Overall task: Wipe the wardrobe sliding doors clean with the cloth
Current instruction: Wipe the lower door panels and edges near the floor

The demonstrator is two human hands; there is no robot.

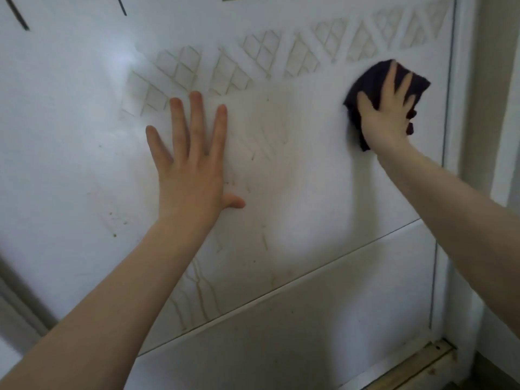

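Nearby, lattice band (281, 56) crosses door (295, 178) above left hand (191, 170); right hand (385, 116) presses cloth (371, 77).

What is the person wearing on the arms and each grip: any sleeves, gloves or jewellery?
Nothing worn shows. The left grip and right grip are bare hands, with no gloves and no rings visible. The left forearm and right forearm are uncovered to the frame's edge, with no sleeve, watch or wristband in view.
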